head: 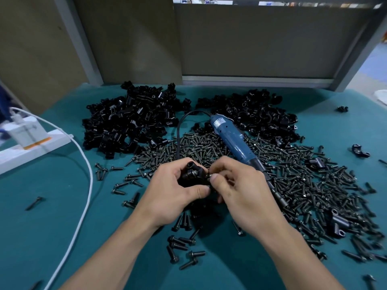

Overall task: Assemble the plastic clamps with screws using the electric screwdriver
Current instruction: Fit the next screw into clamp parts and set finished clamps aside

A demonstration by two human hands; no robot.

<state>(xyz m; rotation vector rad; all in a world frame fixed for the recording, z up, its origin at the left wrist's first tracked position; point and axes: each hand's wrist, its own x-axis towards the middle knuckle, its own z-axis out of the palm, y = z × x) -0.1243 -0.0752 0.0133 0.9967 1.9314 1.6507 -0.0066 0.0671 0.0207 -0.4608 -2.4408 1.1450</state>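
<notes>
My left hand point(169, 191) grips a black plastic clamp point(191, 173) above the middle of the green table. My right hand point(236, 185) pinches a small dark screw point(210, 176) against the clamp's right side. The blue electric screwdriver point(232, 141) lies on the heap of screws point(293, 181) just behind my right hand, its bit pointing to the front right. No hand touches it. Two piles of black clamp halves lie at the back: one on the left point(129, 120), one on the right point(259, 114).
A white power strip point(31, 143) with a white cable point(83, 185) sits at the left edge. Loose screws point(182, 248) lie scattered in front of my hands. A few assembled clamps point(339, 225) lie among the screws at the right. Grey partition panels stand behind the table.
</notes>
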